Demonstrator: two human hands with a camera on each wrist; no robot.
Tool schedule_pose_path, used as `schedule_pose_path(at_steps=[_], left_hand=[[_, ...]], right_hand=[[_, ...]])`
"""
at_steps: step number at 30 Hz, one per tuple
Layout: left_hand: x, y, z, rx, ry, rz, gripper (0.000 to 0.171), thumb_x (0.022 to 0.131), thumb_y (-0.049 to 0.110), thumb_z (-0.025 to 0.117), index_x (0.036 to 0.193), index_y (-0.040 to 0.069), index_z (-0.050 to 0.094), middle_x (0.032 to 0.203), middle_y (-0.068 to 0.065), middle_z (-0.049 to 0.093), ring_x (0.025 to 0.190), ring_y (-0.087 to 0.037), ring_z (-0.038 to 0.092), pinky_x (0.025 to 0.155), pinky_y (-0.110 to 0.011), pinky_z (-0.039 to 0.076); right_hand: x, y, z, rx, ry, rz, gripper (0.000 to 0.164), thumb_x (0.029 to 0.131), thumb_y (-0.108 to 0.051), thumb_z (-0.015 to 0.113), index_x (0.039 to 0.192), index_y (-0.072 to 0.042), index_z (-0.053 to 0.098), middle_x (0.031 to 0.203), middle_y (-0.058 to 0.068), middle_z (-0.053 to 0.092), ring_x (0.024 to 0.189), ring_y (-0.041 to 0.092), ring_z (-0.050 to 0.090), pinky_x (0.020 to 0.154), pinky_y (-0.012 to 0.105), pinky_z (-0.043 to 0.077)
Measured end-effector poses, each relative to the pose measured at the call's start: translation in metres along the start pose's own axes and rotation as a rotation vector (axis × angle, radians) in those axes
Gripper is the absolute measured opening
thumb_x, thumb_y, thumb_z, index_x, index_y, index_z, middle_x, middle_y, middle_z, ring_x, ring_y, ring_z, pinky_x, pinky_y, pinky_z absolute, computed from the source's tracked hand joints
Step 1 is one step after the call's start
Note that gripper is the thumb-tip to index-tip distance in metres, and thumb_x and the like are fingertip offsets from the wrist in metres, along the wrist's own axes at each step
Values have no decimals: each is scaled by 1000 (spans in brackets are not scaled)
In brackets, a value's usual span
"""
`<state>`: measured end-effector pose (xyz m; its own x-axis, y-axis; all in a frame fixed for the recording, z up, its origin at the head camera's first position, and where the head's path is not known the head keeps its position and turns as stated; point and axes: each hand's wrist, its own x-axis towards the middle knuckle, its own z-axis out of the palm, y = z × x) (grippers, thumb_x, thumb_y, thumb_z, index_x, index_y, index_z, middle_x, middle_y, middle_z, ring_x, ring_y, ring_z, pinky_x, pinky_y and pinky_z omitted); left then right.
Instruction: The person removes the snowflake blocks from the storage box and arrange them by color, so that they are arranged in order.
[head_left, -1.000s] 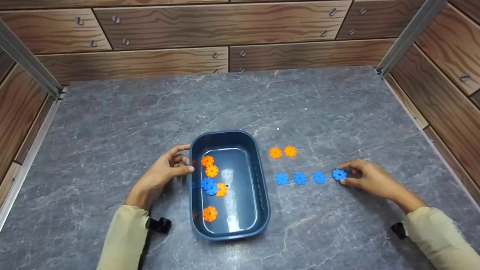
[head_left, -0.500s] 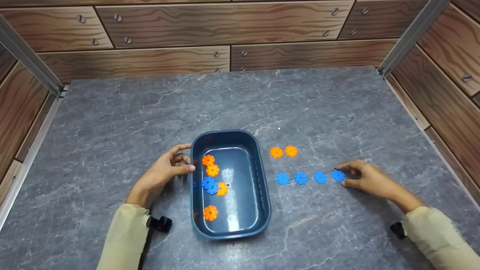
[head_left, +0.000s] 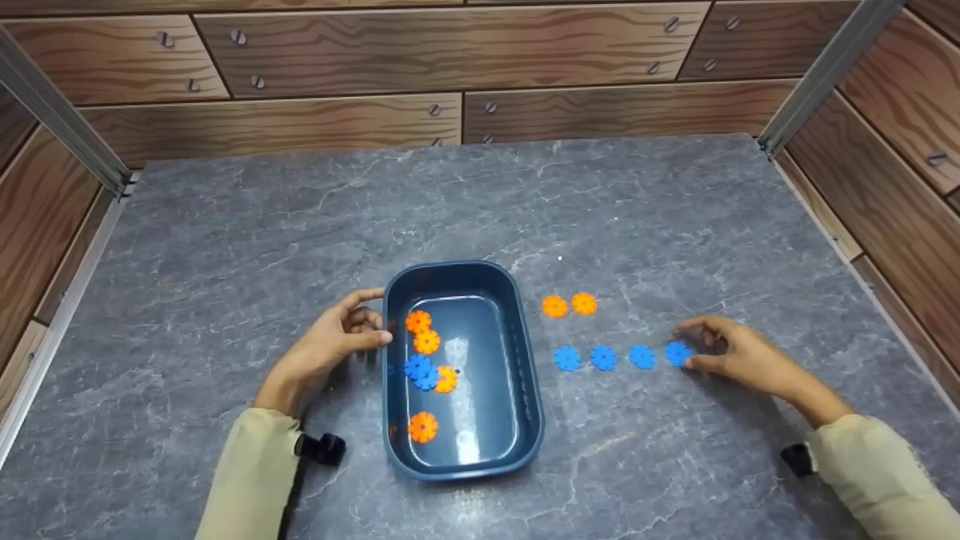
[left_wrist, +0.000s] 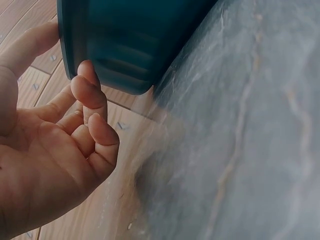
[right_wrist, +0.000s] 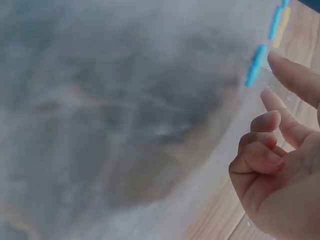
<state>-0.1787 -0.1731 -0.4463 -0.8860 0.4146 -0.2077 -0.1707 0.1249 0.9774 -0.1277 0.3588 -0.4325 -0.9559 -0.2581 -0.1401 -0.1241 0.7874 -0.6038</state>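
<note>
In the head view my left hand (head_left: pixel 322 341) touches the left rim of a dark blue plastic tub (head_left: pixel 491 405) with thumb and index finger; its other fingers are loosely curled beside the wall. Inside the tub lie two overlapping blue notched discs (head_left: pixel 418 367) and several orange notched discs (head_left: pixel 424 427). My right hand (head_left: pixel 746 360) is at the right end of a row of blue discs. Its thumb tip is beside the last blue disc (head_left: pixel 678 353), which lies flat, while the index finger is raised off it. The right wrist view shows a gap between fingers and blue disc (right_wrist: pixel 255 66).
Two orange discs (head_left: pixel 569 304) lie side by side beyond the blue row, right of the tub. All stand on a grey marbled tabletop (head_left: pixel 375 210). Wood-patterned panels (head_left: pixel 435 52) border it at the back and sides.
My right hand has set the last blue disc down at the row's end, shifted it slightly left, and let it go, the index finger lifting away. The left hand stays at the tub.
</note>
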Motion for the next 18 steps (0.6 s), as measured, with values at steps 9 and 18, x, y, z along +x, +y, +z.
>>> schedule_pose_path(at_steps=[9,18], left_hand=[[-1,0,-1,8,7,7,69,85,6,71,143,1,34,91,2,54,82,-9,54,74,-22,47],[1,-2,0,6,-4,13,69,85,5,69,144,0,33,91,1,54,80,-9,54,74,-21,47]], right_hand=[[1,-20,-9,181,-14,-23,56,89,-16,69,136,1,45,91,7,40,64,8,32,55,25,35],[4,-43,-5,250,25,-62,54,89,-15,69,135,0,46,88,7,38,62,8,33,53,26,35]])
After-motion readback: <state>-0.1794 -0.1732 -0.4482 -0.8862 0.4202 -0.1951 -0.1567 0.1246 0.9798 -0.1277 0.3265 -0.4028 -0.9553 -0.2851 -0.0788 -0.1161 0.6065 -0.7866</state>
